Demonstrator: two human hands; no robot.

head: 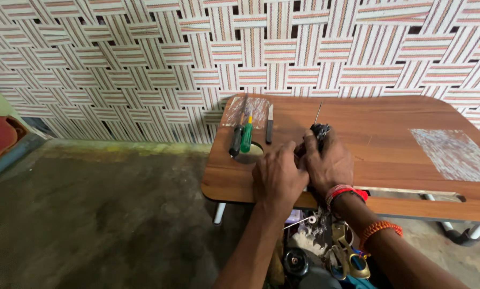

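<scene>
Here, in the head view, both hands rest together on the small wooden tabletop (390, 144), close to its near edge and a little left of the middle. The left hand (276, 179) lies knuckles up, fingers curled down; what it presses on is hidden under it, so I cannot tell if it grips anything or only steadies. The right hand (328, 163) sits just beside it, touching it, and its fingers are clamped around a small black device (320, 131) that sticks out beyond the knuckles toward the far edge. From this device a thin metal rod (318, 113) points away from the person, slightly tilted to the right; so the long axis runs from near edge to far edge, and the right hand is the one that holds it. Red and orange thread bands (352, 194) go around the right wrist.

Toward the left edge of the tabletop there is a round hole (250, 155). Across it lie a black-handled screwdriver (236, 140) and a green-handled screwdriver (246, 137), side by side and almost touching, their tips pointing to the far edge. Just to the right of them lies a small flat blade tool (269, 124), parallel to them and apart from the hands. A worn, scratched patch (454, 155) marks the right end of the tabletop.

Below the near edge, between the forearms, I see brass-handled scissors (347, 257) and some dark parts that are too unclear to name. Behind the table stands a woven strap surface (143, 53).
</scene>
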